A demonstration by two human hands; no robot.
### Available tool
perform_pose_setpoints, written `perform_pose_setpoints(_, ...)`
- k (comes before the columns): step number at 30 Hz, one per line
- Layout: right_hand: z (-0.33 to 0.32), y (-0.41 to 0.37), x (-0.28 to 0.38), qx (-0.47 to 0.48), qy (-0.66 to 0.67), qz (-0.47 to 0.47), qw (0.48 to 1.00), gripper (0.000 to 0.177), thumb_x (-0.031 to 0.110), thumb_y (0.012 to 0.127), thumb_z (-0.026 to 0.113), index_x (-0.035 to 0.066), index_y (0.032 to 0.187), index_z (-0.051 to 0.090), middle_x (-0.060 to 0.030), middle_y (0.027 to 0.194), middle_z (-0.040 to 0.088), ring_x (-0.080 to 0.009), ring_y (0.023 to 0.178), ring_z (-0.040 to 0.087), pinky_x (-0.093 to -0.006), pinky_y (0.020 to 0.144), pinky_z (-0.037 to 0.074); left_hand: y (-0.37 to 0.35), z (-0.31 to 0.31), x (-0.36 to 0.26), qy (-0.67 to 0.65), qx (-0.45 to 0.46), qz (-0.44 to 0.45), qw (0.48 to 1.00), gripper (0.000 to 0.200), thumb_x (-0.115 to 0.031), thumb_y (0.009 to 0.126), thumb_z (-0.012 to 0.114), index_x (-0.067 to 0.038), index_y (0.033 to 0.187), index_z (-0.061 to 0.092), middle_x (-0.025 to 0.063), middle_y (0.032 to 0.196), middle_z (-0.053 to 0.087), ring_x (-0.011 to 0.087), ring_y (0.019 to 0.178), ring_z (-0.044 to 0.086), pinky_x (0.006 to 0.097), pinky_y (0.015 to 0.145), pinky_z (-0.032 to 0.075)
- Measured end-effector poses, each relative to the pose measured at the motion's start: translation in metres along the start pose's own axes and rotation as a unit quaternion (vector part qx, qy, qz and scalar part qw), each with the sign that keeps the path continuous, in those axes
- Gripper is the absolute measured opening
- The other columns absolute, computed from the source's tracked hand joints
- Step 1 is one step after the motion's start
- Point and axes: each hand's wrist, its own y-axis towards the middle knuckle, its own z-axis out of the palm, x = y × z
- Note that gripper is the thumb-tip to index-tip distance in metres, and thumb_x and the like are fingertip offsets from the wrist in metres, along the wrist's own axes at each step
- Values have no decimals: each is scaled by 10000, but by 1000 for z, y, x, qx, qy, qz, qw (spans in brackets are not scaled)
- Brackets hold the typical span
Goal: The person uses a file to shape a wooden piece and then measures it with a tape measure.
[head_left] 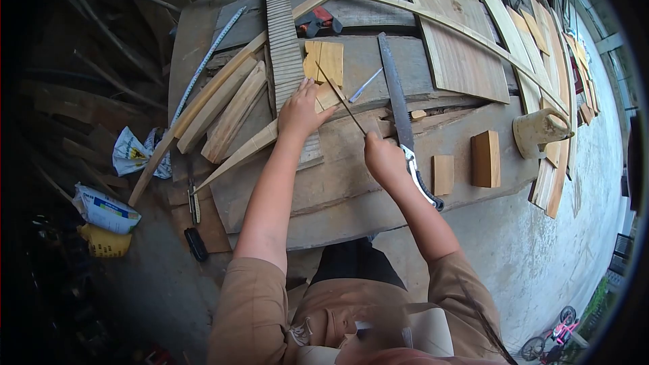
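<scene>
My left hand [302, 111] presses down over a long tapered wooden strip [250, 145], fingers on its far side and thumb spread toward me. The strip's squared end [328, 97] shows past the fingers. In my right hand [387, 161] is a thin dark rod-like tool [343, 103], its grip hidden in the closed fingers and its length slanting across the strip's end. A yellowish wood block [324, 61] lies just beyond. Under the left hand runs a ridged wooden board [282, 40]. Right of the tool rests a folding saw [394, 84], its handle near my right wrist.
The worn plank table [297, 220] also carries a blue pen [366, 85], red-black clamp [319, 21], tape measure strip [209, 54], small wood blocks [485, 159] and a pale mug-shaped piece [541, 134]. Long bent strips [466, 23] cross the far side. A utility knife [195, 201] lies left.
</scene>
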Motion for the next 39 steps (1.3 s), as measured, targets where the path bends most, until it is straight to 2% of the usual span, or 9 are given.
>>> perform_pose_setpoints(4, 6, 43, 12, -33, 13, -24, 999, 92, 77, 780, 393, 32, 790, 472, -193, 662, 595, -337, 577, 598, -422, 503, 476, 0, 1, 1, -13, -2, -12, 1000, 602, -413, 678, 642, -27, 1112, 485, 125, 1221, 454, 201, 1180, 381, 326, 907, 389)
perform_pose_setpoints(5, 8, 34, 9, -56, 14, -25, 998, 100, 93, 787, 394, 29, 784, 471, -188, 645, 593, -338, 565, 595, -430, 494, 471, -2, 0, 0, -15, 1, -14, 1000, 602, -413, 678, 642, -27, 1112, 485, 125, 1221, 454, 201, 1180, 381, 326, 907, 389)
perform_pose_setpoints(9, -9, -41, -11, 26, 14, 28, 999, 104, 123, 792, 419, 25, 785, 453, -185, 584, 575, -338, 528, 584, -441, 465, 454, 1, -3, 0, -16, 3, -9, 1000, 600, -410, 677, 644, -25, 1110, 488, 123, 1221, 455, 207, 1180, 382, 327, 911, 387)
perform_pose_setpoints(12, -12, -48, -14, 34, 3, 38, 999, 102, 128, 792, 430, 28, 784, 449, -184, 575, 572, -337, 535, 586, -437, 468, 454, -1, 0, 1, -18, 2, -10, 1000, 601, -412, 678, 643, -23, 1109, 490, 122, 1219, 457, 206, 1179, 382, 324, 914, 384)
perform_pose_setpoints(17, 11, 48, 16, -45, 9, -8, 999, 101, 100, 789, 397, 29, 799, 468, -191, 642, 591, -348, 579, 594, -440, 512, 470, 1, 2, 2, -7, -13, 1, 1000, 595, -414, 678, 642, -22, 1101, 495, 123, 1219, 457, 204, 1181, 381, 324, 914, 383)
perform_pose_setpoints(19, 15, 47, 15, -53, 21, -12, 998, 98, 102, 790, 397, 33, 800, 467, -191, 640, 590, -349, 575, 593, -440, 509, 470, 0, 3, 3, -12, -9, -2, 1000, 594, -415, 677, 641, -21, 1098, 498, 125, 1217, 459, 204, 1183, 379, 324, 912, 385)
perform_pose_setpoints(27, -4, -51, -10, 43, 18, 63, 997, 84, 118, 793, 408, 42, 792, 443, -186, 609, 585, -349, 545, 583, -449, 474, 452, 1, -2, 0, -16, 1, -7, 1000, 596, -401, 674, 646, -20, 1105, 491, 127, 1214, 461, 211, 1175, 387, 328, 907, 389)
perform_pose_setpoints(33, 8, 66, 24, -48, 22, -24, 998, 96, 81, 784, 389, 34, 805, 470, -199, 669, 593, -346, 598, 596, -436, 520, 470, 1, 2, 1, -11, -10, 2, 1000, 586, -390, 672, 650, -26, 1102, 490, 125, 1216, 460, 205, 1173, 390, 328, 896, 399)
perform_pose_setpoints(39, 8, -33, -10, 22, -3, 33, 999, 90, 118, 808, 406, 36, 809, 443, -191, 611, 579, -344, 548, 583, -440, 473, 454, -2, -4, -1, -20, -1, 6, 1000, 569, -382, 674, 649, -33, 1097, 495, 116, 1204, 473, 195, 1173, 391, 323, 893, 401)
